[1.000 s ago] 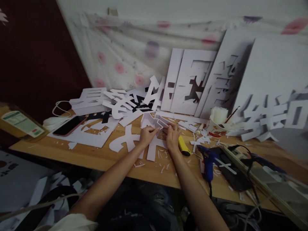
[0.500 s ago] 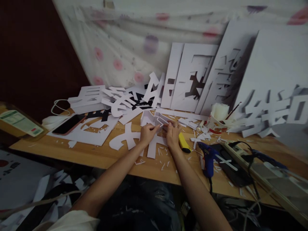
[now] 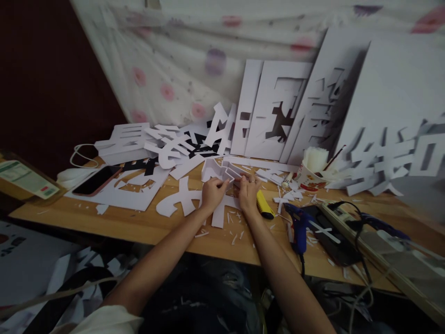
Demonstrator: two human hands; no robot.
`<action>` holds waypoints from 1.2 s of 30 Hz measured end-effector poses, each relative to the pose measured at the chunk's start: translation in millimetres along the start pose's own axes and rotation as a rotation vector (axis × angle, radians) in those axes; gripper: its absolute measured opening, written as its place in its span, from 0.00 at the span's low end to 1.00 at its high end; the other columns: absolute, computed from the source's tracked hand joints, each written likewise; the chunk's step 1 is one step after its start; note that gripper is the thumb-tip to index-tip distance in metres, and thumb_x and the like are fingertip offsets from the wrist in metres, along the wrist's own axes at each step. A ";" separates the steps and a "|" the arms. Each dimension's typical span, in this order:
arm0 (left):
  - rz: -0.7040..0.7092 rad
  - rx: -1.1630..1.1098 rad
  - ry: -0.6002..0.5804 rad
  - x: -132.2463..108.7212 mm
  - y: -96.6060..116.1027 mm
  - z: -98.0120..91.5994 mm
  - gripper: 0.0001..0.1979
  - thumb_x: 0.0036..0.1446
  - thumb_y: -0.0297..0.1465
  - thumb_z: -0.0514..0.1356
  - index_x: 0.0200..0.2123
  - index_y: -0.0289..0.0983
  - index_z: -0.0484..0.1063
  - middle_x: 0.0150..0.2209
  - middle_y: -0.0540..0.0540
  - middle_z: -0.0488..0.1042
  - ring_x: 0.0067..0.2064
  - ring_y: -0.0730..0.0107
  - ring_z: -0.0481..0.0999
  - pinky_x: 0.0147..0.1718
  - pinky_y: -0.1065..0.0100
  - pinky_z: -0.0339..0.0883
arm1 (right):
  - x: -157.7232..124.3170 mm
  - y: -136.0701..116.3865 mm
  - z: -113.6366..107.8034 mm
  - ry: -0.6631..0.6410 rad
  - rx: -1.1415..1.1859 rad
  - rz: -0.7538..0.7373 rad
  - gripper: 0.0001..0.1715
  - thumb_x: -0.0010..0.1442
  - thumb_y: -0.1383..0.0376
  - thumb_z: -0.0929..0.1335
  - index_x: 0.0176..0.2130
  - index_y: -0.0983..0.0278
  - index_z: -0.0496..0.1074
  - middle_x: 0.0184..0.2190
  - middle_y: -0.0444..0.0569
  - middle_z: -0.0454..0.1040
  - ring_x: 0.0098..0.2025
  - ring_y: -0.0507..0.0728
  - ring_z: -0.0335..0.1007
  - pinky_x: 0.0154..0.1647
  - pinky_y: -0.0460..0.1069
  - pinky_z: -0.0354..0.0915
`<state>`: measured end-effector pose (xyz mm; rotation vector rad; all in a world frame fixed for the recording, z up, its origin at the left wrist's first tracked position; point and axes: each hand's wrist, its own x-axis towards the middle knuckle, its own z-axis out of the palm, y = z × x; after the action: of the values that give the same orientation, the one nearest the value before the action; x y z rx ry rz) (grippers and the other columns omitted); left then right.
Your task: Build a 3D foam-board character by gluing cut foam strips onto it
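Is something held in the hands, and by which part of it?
The left hand and right hand hold the white folded piece by its near walls; the exact finger contact is unclear.

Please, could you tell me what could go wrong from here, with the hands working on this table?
The thin-walled white piece at the fingers of the left hand and right hand might bend if squeezed unevenly.

The yellow tool lies close beside the right hand, so a sideways move could knock it.

The blue glue gun lies near the front edge of the table, its cord running over; a tug may pull it off.
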<state>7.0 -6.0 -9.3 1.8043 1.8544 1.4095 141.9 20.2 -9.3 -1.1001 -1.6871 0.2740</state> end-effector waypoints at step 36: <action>0.005 0.018 -0.015 -0.3 0.3 -4.1 0.12 0.64 0.38 0.58 0.43 0.35 0.72 0.40 0.46 0.76 0.37 0.69 0.76 0.38 0.62 0.74 | 2.8 3.1 2.2 0.010 0.077 0.115 0.33 0.70 0.55 0.53 0.33 0.61 0.80 0.43 0.54 0.74 0.51 0.63 0.60 0.57 0.60 0.56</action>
<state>4.4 -8.3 -7.1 1.8239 1.8629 1.3810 141.6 24.8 -10.4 -1.1405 -1.5942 0.4025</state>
